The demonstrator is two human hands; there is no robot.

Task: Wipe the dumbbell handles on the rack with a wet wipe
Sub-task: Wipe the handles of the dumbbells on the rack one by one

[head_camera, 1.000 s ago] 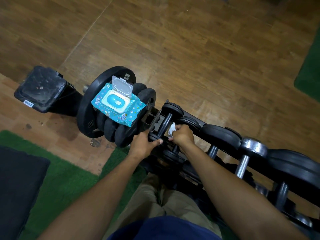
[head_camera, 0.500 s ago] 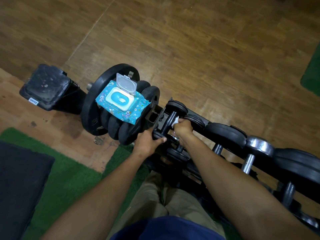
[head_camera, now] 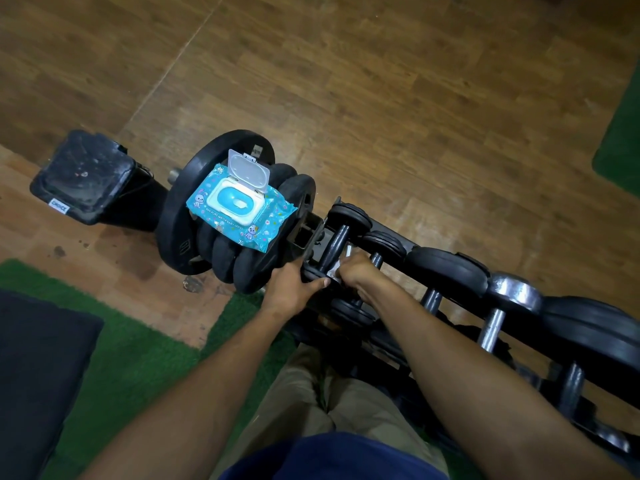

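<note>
A small black dumbbell [head_camera: 337, 237] lies at the left end of the dumbbell rack [head_camera: 391, 344]. My left hand [head_camera: 289, 289] grips the near head of this dumbbell. My right hand [head_camera: 358, 270] is closed around a white wet wipe [head_camera: 333, 271], pressed on the near end of the dumbbell's dark handle. Only a corner of the wipe shows. A blue wet wipe pack [head_camera: 240, 207] with its lid up rests on stacked weight plates [head_camera: 207, 251] left of the rack.
More dumbbells fill the rack to the right, some with black heads [head_camera: 446, 271] and one with a chrome head [head_camera: 512, 292]. A black box [head_camera: 83, 174] stands on the wooden floor at left. Green turf [head_camera: 131, 355] and a dark mat [head_camera: 38, 375] lie at lower left.
My right hand with the wipe has slid along the handle toward me, from the far part to the near end. My left hand keeps its hold on the near head.
</note>
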